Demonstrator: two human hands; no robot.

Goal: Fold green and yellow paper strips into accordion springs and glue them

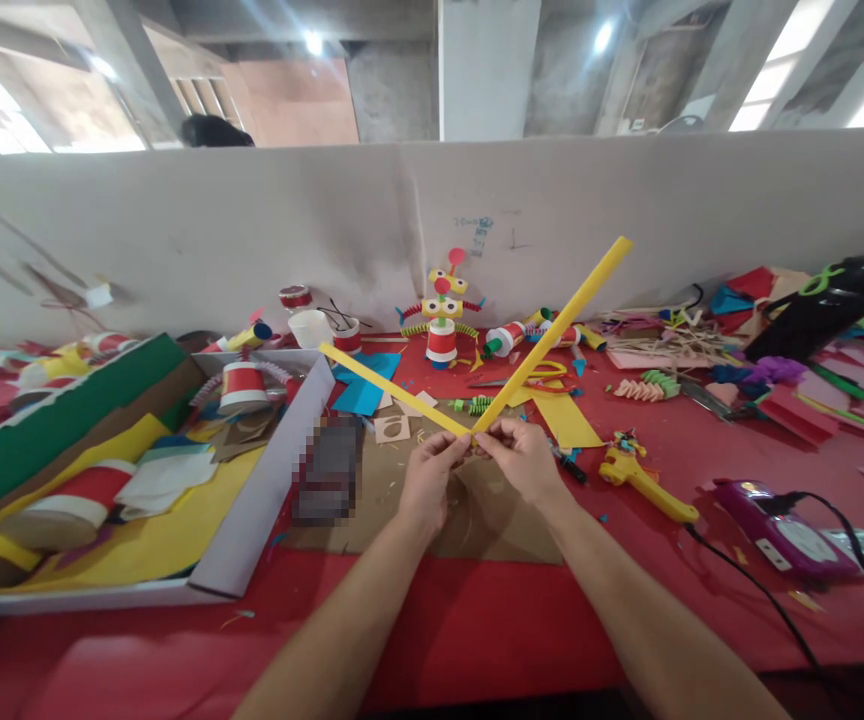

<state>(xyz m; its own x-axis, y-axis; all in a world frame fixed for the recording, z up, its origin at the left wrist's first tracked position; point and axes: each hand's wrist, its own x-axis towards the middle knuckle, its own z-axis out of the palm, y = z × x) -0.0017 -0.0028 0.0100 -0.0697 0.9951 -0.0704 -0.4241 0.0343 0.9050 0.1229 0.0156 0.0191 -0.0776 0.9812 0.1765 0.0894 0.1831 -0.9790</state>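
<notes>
Two yellow paper strips (552,340) meet at their lower ends in a V, above a brown cardboard sheet (379,510). My left hand (436,470) pinches the joined corner from the left, thumb and forefinger closed. From the other side my right hand (518,460) pinches the same corner, its fingertips almost touching the left ones. One strip slants up to the left; the longer-looking one rises to the right. Whether the ends are glued or just overlapped is hidden by my fingers. Behind the strips stands a paper-cup figure (442,320) with accordion-folded arms.
A cardboard box (252,500) with cups and paper stands left. On the red table lie a yellow glue gun (649,480) with a cord, orange-handled scissors (544,375), a purple power strip (784,530) and blue paper (368,383). A black bottle (822,300) leans among scraps at right.
</notes>
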